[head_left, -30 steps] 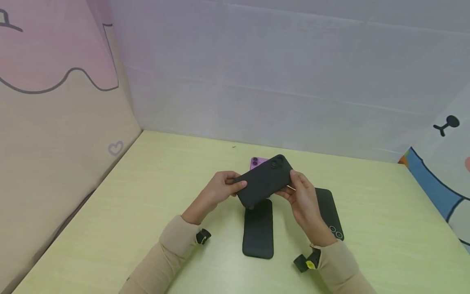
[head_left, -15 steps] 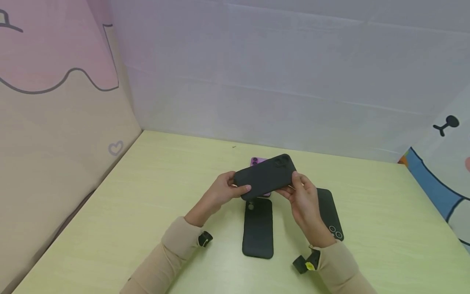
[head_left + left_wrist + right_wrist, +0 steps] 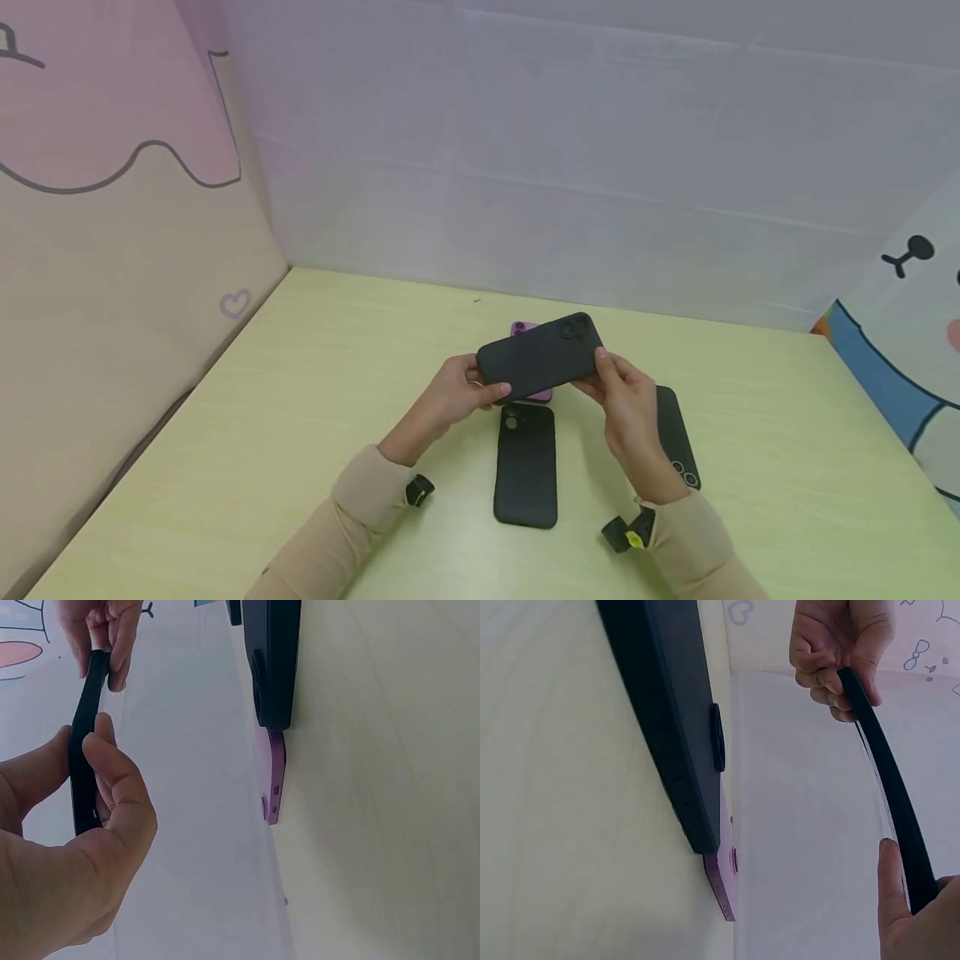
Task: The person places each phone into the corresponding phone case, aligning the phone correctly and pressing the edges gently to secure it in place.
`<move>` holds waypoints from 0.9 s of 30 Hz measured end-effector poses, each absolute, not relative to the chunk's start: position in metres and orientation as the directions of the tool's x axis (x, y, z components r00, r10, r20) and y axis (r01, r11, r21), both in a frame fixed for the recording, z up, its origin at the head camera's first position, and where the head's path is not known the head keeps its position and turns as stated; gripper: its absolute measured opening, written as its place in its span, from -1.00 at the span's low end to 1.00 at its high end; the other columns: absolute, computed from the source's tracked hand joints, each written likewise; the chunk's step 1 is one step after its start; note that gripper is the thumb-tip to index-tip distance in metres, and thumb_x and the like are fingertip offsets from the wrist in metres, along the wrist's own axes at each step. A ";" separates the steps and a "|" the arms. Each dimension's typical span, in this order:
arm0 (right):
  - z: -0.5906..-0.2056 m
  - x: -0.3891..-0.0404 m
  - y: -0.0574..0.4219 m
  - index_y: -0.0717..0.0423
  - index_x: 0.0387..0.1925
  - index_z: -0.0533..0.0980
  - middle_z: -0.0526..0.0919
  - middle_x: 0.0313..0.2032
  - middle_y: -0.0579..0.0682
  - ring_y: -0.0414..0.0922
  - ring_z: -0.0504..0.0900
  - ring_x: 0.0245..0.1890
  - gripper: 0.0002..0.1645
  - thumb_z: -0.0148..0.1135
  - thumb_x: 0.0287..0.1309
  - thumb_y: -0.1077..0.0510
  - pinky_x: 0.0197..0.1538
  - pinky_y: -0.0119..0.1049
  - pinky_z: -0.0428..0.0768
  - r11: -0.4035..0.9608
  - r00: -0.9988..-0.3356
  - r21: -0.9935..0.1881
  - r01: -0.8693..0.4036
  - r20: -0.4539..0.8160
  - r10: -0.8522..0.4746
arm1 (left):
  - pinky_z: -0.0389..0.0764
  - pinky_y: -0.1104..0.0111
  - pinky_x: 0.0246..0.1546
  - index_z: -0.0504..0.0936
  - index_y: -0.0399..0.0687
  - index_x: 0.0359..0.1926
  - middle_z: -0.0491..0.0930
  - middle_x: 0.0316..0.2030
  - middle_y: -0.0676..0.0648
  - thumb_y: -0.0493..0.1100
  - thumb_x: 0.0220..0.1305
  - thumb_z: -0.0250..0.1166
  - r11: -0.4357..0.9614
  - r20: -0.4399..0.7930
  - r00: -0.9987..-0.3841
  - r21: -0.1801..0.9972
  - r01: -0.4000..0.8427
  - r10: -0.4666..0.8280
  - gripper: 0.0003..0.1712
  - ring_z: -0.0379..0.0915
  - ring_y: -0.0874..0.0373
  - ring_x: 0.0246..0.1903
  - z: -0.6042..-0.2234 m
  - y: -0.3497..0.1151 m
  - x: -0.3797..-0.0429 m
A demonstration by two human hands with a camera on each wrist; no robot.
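Both hands hold a black phone case (image 3: 540, 357) raised above the table, tilted, its camera-cutout end up at the right. My left hand (image 3: 453, 393) pinches the lower left end, thumb across the outer face. At the other end, my right hand (image 3: 628, 404) grips the right edge between thumb and fingers. Edge-on in the right wrist view, the case (image 3: 891, 784) looks thin and slightly bowed. Below it on the table lies another black phone case (image 3: 525, 475), with a camera opening at its far end. A purple phone (image 3: 542, 396) lies behind that, partly covered by the held case.
A black phone or case (image 3: 677, 429) with silver camera rings lies to the right, partly hidden by the right forearm. The pale yellow table (image 3: 360, 333) meets a white back wall (image 3: 562, 167) and patterned side panels. Each wrist wears a small black camera (image 3: 418, 490).
The held case has turned to a flatter angle and its left end has risen, showing more of the case below. The right hand has shifted slightly right.
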State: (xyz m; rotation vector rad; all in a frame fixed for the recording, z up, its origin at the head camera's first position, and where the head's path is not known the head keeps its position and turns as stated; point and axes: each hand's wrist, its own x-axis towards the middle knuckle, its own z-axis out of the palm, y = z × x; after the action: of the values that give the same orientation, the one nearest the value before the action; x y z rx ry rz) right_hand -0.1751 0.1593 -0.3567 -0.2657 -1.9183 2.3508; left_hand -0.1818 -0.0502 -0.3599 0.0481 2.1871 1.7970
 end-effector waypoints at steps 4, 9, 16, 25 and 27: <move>-0.371 -0.182 0.164 0.35 -0.04 0.48 0.65 -0.45 -0.09 -0.19 0.69 -0.44 -0.52 0.12 0.18 0.03 -0.23 -0.31 0.64 -0.134 -0.978 -0.991 -0.008 -0.021 0.208 | 0.60 0.27 -0.30 0.46 -0.27 0.01 0.63 -0.26 -0.19 -0.26 0.09 0.30 0.240 -0.201 -0.961 0.959 -0.153 0.188 -0.56 0.59 0.02 -0.39 -0.357 -0.053 -0.183; -0.365 -0.177 0.160 0.41 -0.05 0.47 0.66 -0.47 -0.14 -0.21 0.69 -0.45 -0.50 0.11 0.18 0.03 -0.24 -0.34 0.64 -0.086 -0.982 -0.996 -0.016 0.000 0.189 | 0.58 0.19 -0.27 0.45 -0.25 0.00 0.63 -0.30 -0.17 -0.25 0.08 0.31 0.266 -0.184 -0.967 0.955 -0.134 0.174 -0.56 0.57 -0.06 -0.36 -0.354 -0.055 -0.182; -0.361 -0.175 0.160 0.42 -0.04 0.48 0.67 -0.53 -0.23 -0.25 0.69 -0.52 -0.54 0.07 0.22 0.09 -0.25 -0.36 0.63 -0.030 -0.982 -1.000 0.001 -0.006 0.188 | 0.55 0.19 -0.32 0.49 -0.24 -0.08 0.60 -0.43 -0.12 -0.25 0.07 0.32 0.275 -0.162 -0.971 0.955 -0.109 0.177 -0.63 0.49 0.10 -0.48 -0.352 -0.057 -0.182; -0.356 -0.174 0.163 0.48 0.00 0.42 0.70 -0.52 -0.17 -0.14 0.71 -0.50 -0.56 0.09 0.20 0.21 -0.27 -0.25 0.65 -0.176 -0.982 -0.984 0.039 -0.071 0.176 | 0.55 0.22 -0.32 0.51 -0.23 -0.12 0.58 -0.47 -0.08 -0.25 0.07 0.32 0.277 -0.182 -0.964 0.953 -0.124 0.194 -0.67 0.47 0.16 -0.48 -0.351 -0.060 -0.183; -0.355 -0.174 0.163 0.46 0.00 0.43 0.71 -0.53 -0.15 -0.13 0.71 -0.50 -0.57 0.11 0.18 0.21 -0.27 -0.23 0.65 -0.205 -0.982 -0.978 0.044 -0.080 0.173 | 0.57 0.21 -0.27 0.51 -0.25 -0.11 0.59 -0.46 -0.09 -0.26 0.07 0.31 0.273 -0.187 -0.961 0.954 -0.128 0.202 -0.67 0.48 0.16 -0.46 -0.350 -0.061 -0.184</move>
State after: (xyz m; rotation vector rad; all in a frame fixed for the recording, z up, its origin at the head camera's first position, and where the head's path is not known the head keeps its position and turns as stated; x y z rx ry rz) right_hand -0.1736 0.1632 -0.3551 -0.2633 -1.9260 2.3607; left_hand -0.1836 -0.0607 -0.3502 0.0682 2.2747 1.7442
